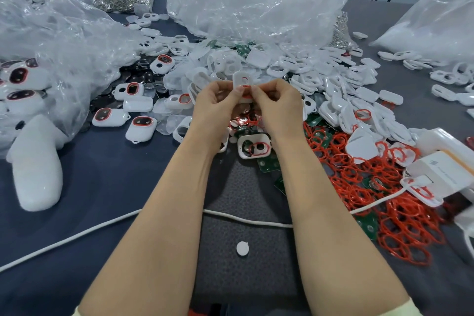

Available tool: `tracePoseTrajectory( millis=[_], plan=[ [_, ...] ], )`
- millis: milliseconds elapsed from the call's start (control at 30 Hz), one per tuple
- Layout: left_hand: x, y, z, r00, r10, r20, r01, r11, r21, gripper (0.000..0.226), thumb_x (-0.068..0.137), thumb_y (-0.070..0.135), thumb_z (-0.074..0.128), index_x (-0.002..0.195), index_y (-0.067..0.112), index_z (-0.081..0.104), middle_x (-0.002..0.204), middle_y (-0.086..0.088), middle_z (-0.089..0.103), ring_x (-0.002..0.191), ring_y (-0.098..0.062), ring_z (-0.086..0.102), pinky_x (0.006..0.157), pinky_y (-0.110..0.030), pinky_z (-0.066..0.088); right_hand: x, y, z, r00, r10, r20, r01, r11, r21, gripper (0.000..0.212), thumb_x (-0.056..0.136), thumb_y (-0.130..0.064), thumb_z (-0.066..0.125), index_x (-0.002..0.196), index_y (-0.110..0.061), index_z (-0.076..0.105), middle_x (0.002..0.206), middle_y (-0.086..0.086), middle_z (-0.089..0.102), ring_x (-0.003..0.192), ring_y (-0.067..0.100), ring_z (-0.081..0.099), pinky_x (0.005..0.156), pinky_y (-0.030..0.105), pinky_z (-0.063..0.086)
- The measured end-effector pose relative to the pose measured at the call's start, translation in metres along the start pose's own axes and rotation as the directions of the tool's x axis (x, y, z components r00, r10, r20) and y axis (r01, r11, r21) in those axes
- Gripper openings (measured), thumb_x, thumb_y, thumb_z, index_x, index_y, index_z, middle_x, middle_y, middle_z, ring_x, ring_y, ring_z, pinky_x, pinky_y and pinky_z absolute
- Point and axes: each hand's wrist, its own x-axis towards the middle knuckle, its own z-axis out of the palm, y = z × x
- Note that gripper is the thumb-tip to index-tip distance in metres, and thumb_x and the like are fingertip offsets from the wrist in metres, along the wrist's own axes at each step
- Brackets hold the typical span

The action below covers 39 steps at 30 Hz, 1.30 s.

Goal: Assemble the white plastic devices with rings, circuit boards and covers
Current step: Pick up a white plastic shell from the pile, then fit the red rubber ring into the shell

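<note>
My left hand (216,104) and my right hand (275,105) both pinch one white plastic shell (242,82) held above the table, with an orange ring (246,95) showing between the fingertips. Below the hands lies an open white shell (254,146) with a circuit board and an orange ring inside. A heap of orange rings (372,185) spreads to the right, mixed with green circuit boards (279,182). Empty white shells (333,77) pile up behind my hands. Several assembled devices (141,127) with dark windows lie to the left.
Crumpled clear plastic bags (251,7) cover the back and left. A white cable (77,235) crosses the dark table near me. A white foam piece (36,169) lies at the left, a white box (441,174) at the right, and a small white disc (242,248) between my forearms.
</note>
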Motion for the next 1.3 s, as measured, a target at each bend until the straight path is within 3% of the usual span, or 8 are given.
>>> tracePoseTrajectory(
  millis=[133, 333, 500, 633, 767, 900, 1100, 1300],
  plan=[
    [-0.001, 0.005, -0.001, 0.999, -0.032, 0.038, 0.037, 0.988, -0.147, 0.008, 0.095, 0.004, 0.055, 0.089, 0.007, 0.058, 0.079, -0.005, 0.071, 0.071, -0.011, 0.070, 0.069, -0.021, 0.057, 0.001, -0.001, -0.006, 0.944, 0.211, 0.254, -0.310, 0.832, 0.460, 0.006, 0.091, -0.012, 0.063, 0.088, -0.011, 0.058, 0.070, 0.001, 0.061, 0.046, 0.002, 0.054, 0.045, 0.017, 0.045],
    [-0.003, 0.006, 0.001, 0.998, -0.051, 0.048, 0.058, 0.986, -0.157, 0.007, 0.095, 0.003, 0.054, 0.090, 0.007, 0.058, 0.085, -0.009, 0.069, 0.075, -0.014, 0.070, 0.073, -0.023, 0.058, 0.004, 0.004, -0.003, 0.946, 0.190, 0.262, -0.306, 0.785, 0.538, 0.013, 0.093, -0.006, 0.058, 0.083, -0.008, 0.065, 0.065, -0.001, 0.068, 0.053, 0.004, 0.062, 0.052, 0.016, 0.049],
    [-0.001, 0.001, 0.002, 0.999, 0.023, -0.034, -0.020, 0.997, 0.076, 0.005, 0.096, 0.008, 0.057, 0.097, 0.010, 0.061, 0.094, -0.012, 0.070, 0.090, -0.026, 0.070, 0.088, -0.038, 0.057, 0.005, 0.006, 0.004, 0.973, 0.157, 0.168, -0.212, 0.894, 0.395, 0.006, 0.091, -0.014, 0.063, 0.089, -0.009, 0.066, 0.080, 0.006, 0.069, 0.068, 0.012, 0.067, 0.065, 0.025, 0.056],
    [-0.001, 0.000, 0.000, 0.997, 0.075, -0.012, -0.070, 0.967, 0.246, 0.007, 0.095, 0.015, 0.058, 0.098, 0.014, 0.064, 0.103, -0.014, 0.070, 0.100, -0.029, 0.068, 0.093, -0.048, 0.053, 0.004, 0.005, 0.002, 0.994, 0.069, 0.087, -0.081, 0.988, 0.135, 0.020, 0.087, -0.028, 0.069, 0.092, -0.009, 0.065, 0.087, 0.009, 0.071, 0.081, 0.022, 0.070, 0.076, 0.038, 0.058],
    [0.000, 0.001, 0.002, 0.995, 0.104, 0.004, -0.099, 0.929, 0.357, 0.007, 0.096, 0.017, 0.057, 0.098, 0.015, 0.064, 0.102, -0.014, 0.070, 0.100, -0.029, 0.067, 0.093, -0.049, 0.052, 0.002, 0.002, 0.003, 0.986, 0.126, 0.105, -0.146, 0.966, 0.214, 0.018, 0.086, -0.024, 0.070, 0.078, -0.014, 0.058, 0.075, 0.006, 0.061, 0.070, 0.022, 0.060, 0.069, 0.039, 0.051],
    [-0.003, 0.007, 0.005, 0.993, 0.113, -0.029, -0.098, 0.944, 0.316, 0.004, 0.094, 0.022, 0.061, 0.090, 0.023, 0.060, 0.100, -0.009, 0.070, 0.098, -0.026, 0.067, 0.092, -0.048, 0.053, 0.001, -0.001, 0.002, 0.988, 0.123, 0.093, -0.138, 0.974, 0.179, 0.021, 0.088, -0.035, 0.067, 0.089, -0.015, 0.065, 0.084, 0.005, 0.070, 0.072, 0.015, 0.066, 0.064, 0.028, 0.054],
    [0.001, 0.029, -0.007, 0.998, 0.021, -0.058, -0.014, 0.994, 0.107, 0.008, 0.093, 0.019, 0.063, 0.089, 0.015, 0.057, 0.090, -0.006, 0.067, 0.088, -0.022, 0.068, 0.087, -0.038, 0.056, 0.003, -0.019, 0.019, 0.995, 0.011, 0.098, -0.018, 0.997, 0.073, 0.022, 0.094, -0.034, 0.059, 0.096, -0.017, 0.072, 0.086, 0.000, 0.072, 0.075, 0.010, 0.066, 0.075, 0.031, 0.054],
    [0.014, 0.069, -0.063, 0.865, 0.205, -0.459, -0.123, 0.972, 0.202, 0.017, 0.090, 0.018, 0.059, 0.074, 0.020, 0.054, 0.071, 0.004, 0.057, 0.065, -0.010, 0.052, 0.065, -0.022, 0.045, 0.017, -0.051, 0.075, 0.985, -0.119, 0.122, 0.124, 0.991, -0.039, 0.024, 0.094, -0.014, 0.053, 0.114, -0.009, 0.065, 0.107, 0.008, 0.069, 0.096, 0.025, 0.066, 0.092, 0.042, 0.051]
  ],
)
